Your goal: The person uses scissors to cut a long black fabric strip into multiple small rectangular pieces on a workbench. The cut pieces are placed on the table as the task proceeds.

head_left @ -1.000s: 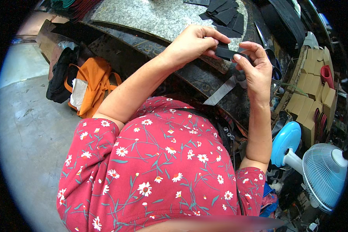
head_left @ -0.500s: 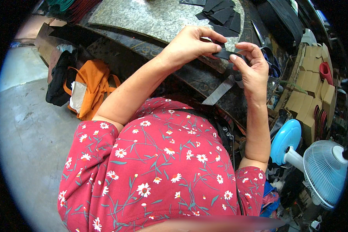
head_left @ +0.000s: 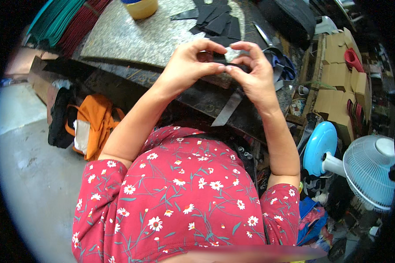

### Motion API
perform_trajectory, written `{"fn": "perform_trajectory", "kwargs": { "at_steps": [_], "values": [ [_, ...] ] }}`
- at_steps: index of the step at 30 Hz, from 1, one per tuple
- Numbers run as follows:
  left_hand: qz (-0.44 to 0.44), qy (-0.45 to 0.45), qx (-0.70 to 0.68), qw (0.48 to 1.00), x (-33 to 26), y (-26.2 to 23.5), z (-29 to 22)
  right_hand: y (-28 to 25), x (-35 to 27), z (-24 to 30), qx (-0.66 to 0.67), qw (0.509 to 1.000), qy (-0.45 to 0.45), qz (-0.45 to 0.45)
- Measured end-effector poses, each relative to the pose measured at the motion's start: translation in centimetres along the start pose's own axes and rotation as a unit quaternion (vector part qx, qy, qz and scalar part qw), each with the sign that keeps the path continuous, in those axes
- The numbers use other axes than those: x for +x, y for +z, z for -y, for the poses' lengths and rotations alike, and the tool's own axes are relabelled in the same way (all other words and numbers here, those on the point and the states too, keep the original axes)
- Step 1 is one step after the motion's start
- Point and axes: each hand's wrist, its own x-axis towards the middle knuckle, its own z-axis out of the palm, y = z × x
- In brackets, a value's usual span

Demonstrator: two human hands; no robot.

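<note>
A small black strip [head_left: 237,65] is held up in front of me, over the near edge of the stone slab. My left hand [head_left: 186,63] has its thumb and forefinger closed at the strip's left end. My right hand [head_left: 255,75] pinches the other side, its thumb tip meeting the left thumb. Fingers hide much of the strip. Below the right hand a flat grey strap [head_left: 228,108] hangs over the dark bench edge. Beyond the hands, several flat black pieces [head_left: 217,22] lie in a loose pile on the speckled slab [head_left: 123,37].
A yellow tub [head_left: 141,9] stands on the slab. To the right lie a pointed blade [head_left: 262,33], a black roll [head_left: 289,19] and blue-grey straps [head_left: 283,65]. Cardboard boxes [head_left: 333,72] and a blue fan [head_left: 368,171] are farther right. An orange bag [head_left: 96,118] sits at left.
Both hands have come closer together, and their thumbs now meet at the black strip. The view has shifted, bringing the yellow tub into sight.
</note>
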Motion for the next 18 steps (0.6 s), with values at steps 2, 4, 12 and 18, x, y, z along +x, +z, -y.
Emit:
{"fn": "perform_trajectory", "kwargs": {
  "at_steps": [2,4,12,18],
  "values": [
    [-0.002,0.008,-0.045,0.999,0.1,0.0,-0.3,-0.1,-0.2,0.5,-0.099,0.995,-0.029,-0.003],
    [-0.006,-0.007,-0.082,0.997,0.1,-0.1,-0.4,-1.2,-0.2,0.8,-0.234,0.964,-0.118,-0.046],
    [-0.124,0.000,-0.179,0.976,0.0,-2.1,-0.1,-13.8,-0.7,-2.3,-0.391,0.903,0.008,-0.181],
    [-0.128,-0.015,-0.160,0.979,-0.1,-2.4,0.4,-14.4,-1.7,-2.9,-0.562,0.821,0.091,-0.036]
  ]
}}
